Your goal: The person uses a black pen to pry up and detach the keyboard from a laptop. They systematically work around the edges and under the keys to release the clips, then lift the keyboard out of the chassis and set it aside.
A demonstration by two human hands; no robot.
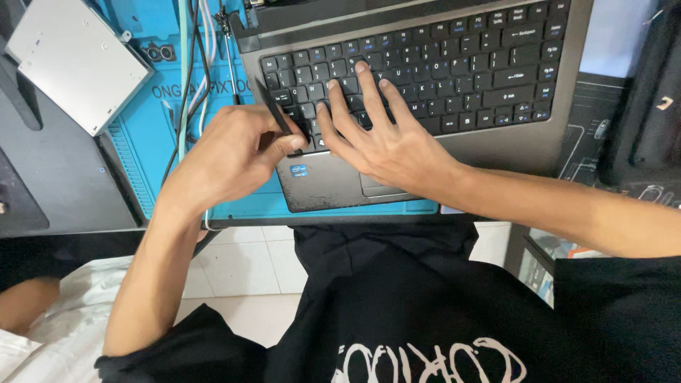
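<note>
A dark grey laptop (496,138) lies open on a blue work mat (152,131), its black keyboard (454,67) facing me. My left hand (227,152) grips a thin black pry tool (273,110), whose tip meets the lower left edge of the keyboard. My right hand (379,131) lies flat across the left half of the keyboard, fingers spread and pressing on the keys, right beside the tool tip.
A silver optical drive (74,60) rests at the upper left on a dark desk (53,174). Cables (195,64) run down the mat left of the laptop. A black bag (649,99) stands at the right. White floor tiles (245,262) show below the desk edge.
</note>
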